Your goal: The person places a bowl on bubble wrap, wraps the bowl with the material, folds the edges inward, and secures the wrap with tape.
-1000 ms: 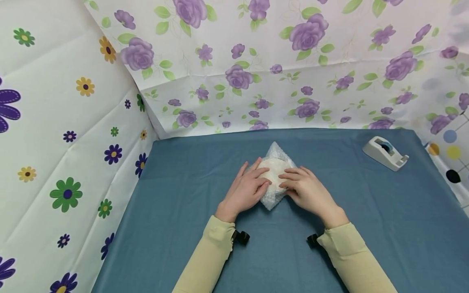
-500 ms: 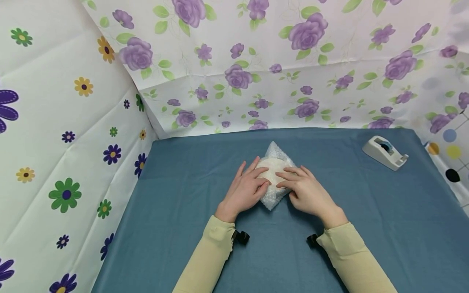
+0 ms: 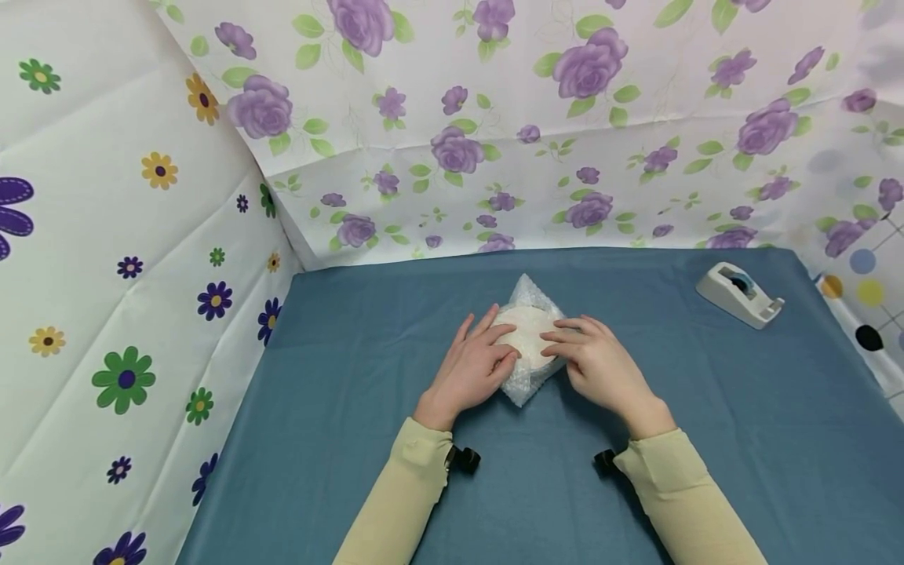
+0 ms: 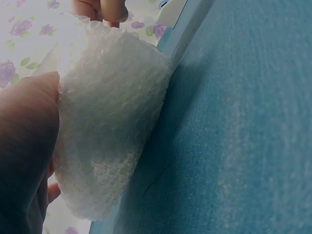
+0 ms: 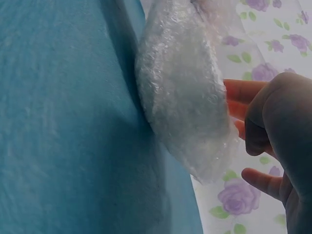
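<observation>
In the head view a bubble-wrapped bundle (image 3: 526,292) lies on the blue cloth, with a round, pale, flat disc-like face (image 3: 528,337) on top. What is inside the bubble wrap cannot be made out. My left hand (image 3: 468,367) rests on the bundle's left side, fingers spread over the top. From the right, my right hand (image 3: 606,370) touches the rim of the pale face with extended fingertips. The left wrist view shows the bulging bubble wrap (image 4: 114,92) beside the left thumb (image 4: 29,117). In the right wrist view, fingers (image 5: 241,90) touch the wrap's upper side.
A white tape dispenser (image 3: 740,295) with a blue roll stands at the back right of the blue cloth (image 3: 374,353). Flower-printed sheets (image 3: 410,180) rise behind and to the left. A small black wrist camera (image 3: 466,460) sits by each cuff.
The right hand's fingertips first moved inward over the pale face, then drew back slightly to the right. My left hand and the bundle stay nearly in place.
</observation>
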